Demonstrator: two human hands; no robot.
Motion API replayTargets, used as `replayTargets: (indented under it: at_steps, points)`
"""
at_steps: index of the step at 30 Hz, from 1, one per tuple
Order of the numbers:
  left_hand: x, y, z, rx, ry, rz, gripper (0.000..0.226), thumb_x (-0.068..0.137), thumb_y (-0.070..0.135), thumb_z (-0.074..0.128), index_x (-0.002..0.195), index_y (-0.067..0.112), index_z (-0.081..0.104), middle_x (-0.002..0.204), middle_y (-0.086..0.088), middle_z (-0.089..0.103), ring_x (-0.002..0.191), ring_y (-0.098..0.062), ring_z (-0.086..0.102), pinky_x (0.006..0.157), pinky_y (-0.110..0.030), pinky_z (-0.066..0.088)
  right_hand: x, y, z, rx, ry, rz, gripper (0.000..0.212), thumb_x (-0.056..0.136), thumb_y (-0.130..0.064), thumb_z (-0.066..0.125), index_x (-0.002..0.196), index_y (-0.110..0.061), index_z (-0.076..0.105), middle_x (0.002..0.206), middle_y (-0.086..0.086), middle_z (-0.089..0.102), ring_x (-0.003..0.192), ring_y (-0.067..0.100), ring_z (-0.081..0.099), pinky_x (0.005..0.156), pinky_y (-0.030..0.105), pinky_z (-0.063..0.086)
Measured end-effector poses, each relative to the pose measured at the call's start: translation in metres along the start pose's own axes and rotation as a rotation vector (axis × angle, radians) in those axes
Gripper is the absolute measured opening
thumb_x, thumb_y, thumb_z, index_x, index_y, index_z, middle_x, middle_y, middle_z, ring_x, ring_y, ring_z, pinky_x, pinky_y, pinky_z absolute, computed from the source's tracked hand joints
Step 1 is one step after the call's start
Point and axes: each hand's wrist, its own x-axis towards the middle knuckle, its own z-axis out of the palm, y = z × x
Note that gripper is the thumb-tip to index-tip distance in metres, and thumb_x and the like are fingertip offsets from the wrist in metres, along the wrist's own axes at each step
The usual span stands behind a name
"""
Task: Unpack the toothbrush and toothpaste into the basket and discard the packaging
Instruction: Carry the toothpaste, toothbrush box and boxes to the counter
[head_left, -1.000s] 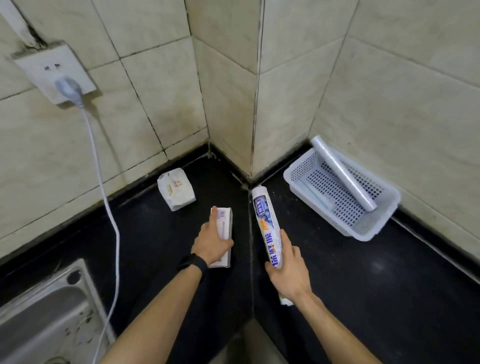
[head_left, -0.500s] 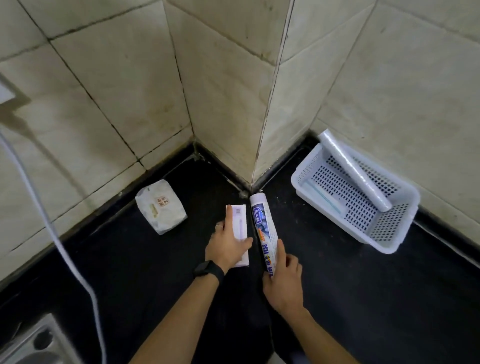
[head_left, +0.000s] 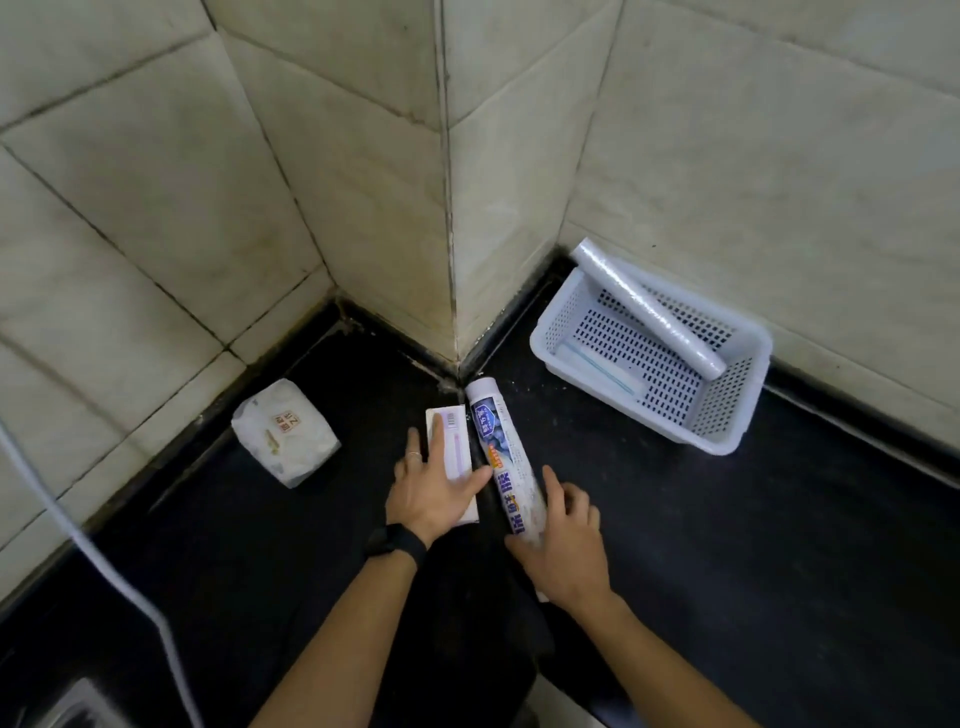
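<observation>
Where a second ago the right hand (head_left: 563, 545) held the toothpaste box (head_left: 506, 462) raised, it now lies on the dark surface (head_left: 779, 545), fingers loose around its near end. The left hand (head_left: 434, 491) presses flat, fingers spread, on the toothbrush pack (head_left: 453, 447) just beside it. Both remain sealed, so unpacking is yet to begin; the basket (head_left: 727, 421) waits at two o'clock.

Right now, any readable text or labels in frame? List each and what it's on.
"ZL": tentative, red print seen upside down on the white packet.
Toothpaste box: large white and orange characters on blue, too blurred to read.
Toothbrush pack: barcode at the far end, digits too small.
Basket, roll: no text visible.
</observation>
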Motion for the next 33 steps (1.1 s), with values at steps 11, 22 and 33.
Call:
replayTargets:
  at_steps: [11, 22, 33]
  points:
    - [-0.100, 0.155, 0.116, 0.400, -0.030, 0.646, 0.081, 0.087, 0.074, 0.026, 0.155, 0.031, 0.018, 0.164, -0.001, 0.014, 0.151, -0.021, 0.004, 0.122, -0.042, 0.010, -0.151, 0.194, -0.139, 0.164, 0.466, 0.259, 0.064, 0.092, -0.042, 0.066, 0.148, -0.020, 0.043, 0.147, -0.003, 0.046, 0.136, 0.020, 0.034, 0.109, 0.023, 0.026]
    - [-0.251, 0.302, 0.341, 0.562, -0.342, 0.937, 0.080, 0.088, 0.074, 0.029, 0.156, 0.034, 0.011, 0.165, 0.003, 0.003, 0.151, -0.022, -0.006, 0.122, -0.046, 0.001, -0.285, 0.466, -0.204, 0.038, 0.583, 0.668, 0.093, 0.082, -0.049, 0.074, 0.156, -0.020, 0.026, 0.164, 0.009, 0.021, 0.142, 0.036, 0.021, 0.117, 0.044, 0.025]
    - [-0.300, 0.309, 0.453, 0.784, -0.376, 0.784, 0.083, 0.085, 0.076, 0.029, 0.150, 0.048, -0.014, 0.159, 0.010, -0.029, 0.148, -0.021, -0.023, 0.117, -0.060, -0.004, -0.280, 0.577, -0.191, -0.046, 0.219, 0.547, 0.086, 0.096, -0.056, 0.043, 0.157, -0.036, -0.014, 0.166, 0.008, -0.016, 0.152, 0.038, -0.014, 0.121, 0.063, 0.007]
